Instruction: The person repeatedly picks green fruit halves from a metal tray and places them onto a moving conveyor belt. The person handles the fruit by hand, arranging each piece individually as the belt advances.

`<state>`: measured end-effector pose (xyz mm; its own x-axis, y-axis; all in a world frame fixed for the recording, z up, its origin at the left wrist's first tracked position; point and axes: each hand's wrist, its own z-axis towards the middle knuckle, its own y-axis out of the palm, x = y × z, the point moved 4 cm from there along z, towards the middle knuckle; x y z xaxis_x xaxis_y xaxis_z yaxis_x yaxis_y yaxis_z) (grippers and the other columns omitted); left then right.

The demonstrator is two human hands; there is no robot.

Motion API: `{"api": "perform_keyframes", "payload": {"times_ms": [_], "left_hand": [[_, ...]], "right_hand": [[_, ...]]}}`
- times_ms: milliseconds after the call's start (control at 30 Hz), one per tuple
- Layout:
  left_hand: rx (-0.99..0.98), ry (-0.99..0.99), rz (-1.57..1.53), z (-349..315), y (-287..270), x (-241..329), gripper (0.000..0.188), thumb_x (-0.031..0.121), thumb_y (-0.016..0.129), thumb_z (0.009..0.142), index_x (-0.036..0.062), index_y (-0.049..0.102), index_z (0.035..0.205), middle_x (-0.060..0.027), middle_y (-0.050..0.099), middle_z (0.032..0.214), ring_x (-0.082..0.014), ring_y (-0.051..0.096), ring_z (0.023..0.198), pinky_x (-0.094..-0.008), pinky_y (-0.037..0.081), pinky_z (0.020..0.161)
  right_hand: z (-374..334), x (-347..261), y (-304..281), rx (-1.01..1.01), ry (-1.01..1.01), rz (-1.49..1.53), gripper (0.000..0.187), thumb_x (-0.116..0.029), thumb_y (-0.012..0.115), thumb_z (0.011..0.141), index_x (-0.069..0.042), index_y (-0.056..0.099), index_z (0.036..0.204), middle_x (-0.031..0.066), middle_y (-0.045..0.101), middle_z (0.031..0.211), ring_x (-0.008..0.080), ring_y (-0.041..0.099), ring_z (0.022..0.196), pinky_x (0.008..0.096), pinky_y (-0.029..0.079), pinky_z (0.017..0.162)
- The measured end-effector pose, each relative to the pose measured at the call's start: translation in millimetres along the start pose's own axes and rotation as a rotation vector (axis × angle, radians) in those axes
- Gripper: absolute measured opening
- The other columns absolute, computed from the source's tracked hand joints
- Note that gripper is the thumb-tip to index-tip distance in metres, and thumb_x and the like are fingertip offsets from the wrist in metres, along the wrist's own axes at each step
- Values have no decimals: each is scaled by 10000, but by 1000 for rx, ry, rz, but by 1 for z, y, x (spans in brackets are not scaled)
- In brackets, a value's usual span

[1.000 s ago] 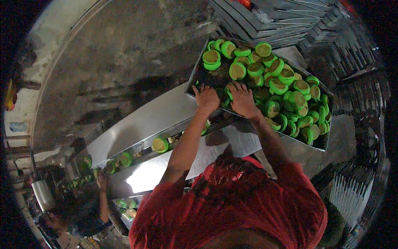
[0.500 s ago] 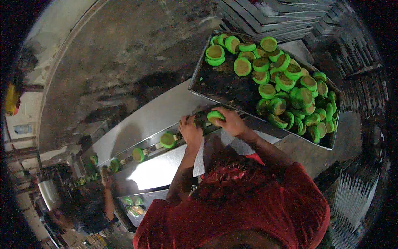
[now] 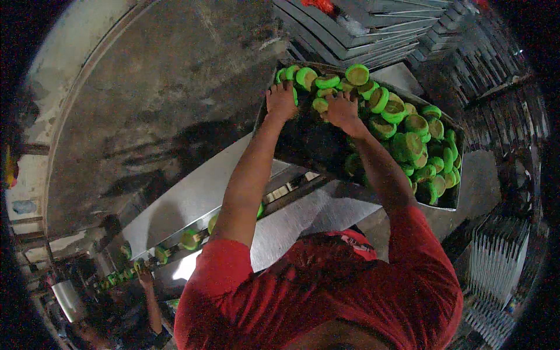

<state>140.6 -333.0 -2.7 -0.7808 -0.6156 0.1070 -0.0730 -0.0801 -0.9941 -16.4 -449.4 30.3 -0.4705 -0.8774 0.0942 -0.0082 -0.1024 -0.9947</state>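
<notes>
A dark baking tray [image 3: 315, 156] holds many round green buns [image 3: 408, 146] with flat brown undersides, heaped mostly at its right. My left hand [image 3: 282, 101] is closed over a bun at the tray's far left corner; a strip of green shows beside its fingers. Close to its right, my right hand [image 3: 343, 111] reaches in with its fingers curled down over a bun [image 3: 319, 105], partly covered. Below the tray runs a narrow conveyor channel [image 3: 281, 191] with a few green buns [image 3: 189, 239] spaced along it, some hidden behind my left forearm.
Sloping metal panels [image 3: 198, 181] flank the channel. Another person's hand [image 3: 145, 276] is at the channel's far left end, near a metal cylinder [image 3: 67, 300]. Stacked metal trays [image 3: 385, 29] stand beyond the tray, and a slatted metal rack [image 3: 499, 268] is at right.
Both my hands have left the channel and reached up into the tray. The bun in my right hand has been let go. Buns on the channel have shifted left, and the view has moved slightly.
</notes>
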Motion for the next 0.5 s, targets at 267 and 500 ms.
{"api": "perform_keyframes", "payload": {"times_ms": [267, 500], "left_hand": [[288, -150, -712, -159, -32, 2, 801, 402, 755, 797, 196, 390, 1479, -347, 395, 1367, -483, 370, 1303, -589, 345, 1045], [130, -307, -128, -353, 40, 15, 679, 250, 692, 865, 77, 407, 1456, -246, 357, 1455, -436, 303, 1374, -627, 269, 1083]], "right_hand": [[-29, -3, 6, -181, -26, 776, 659, -350, 752, 795, 13, 505, 1285, 228, 608, 1209, 387, 570, 1153, 464, 472, 920], [-116, -82, -42, -373, -158, 1181, 595, -237, 732, 816, -35, 496, 1324, 231, 607, 1202, 359, 638, 1042, 441, 497, 898]]}}
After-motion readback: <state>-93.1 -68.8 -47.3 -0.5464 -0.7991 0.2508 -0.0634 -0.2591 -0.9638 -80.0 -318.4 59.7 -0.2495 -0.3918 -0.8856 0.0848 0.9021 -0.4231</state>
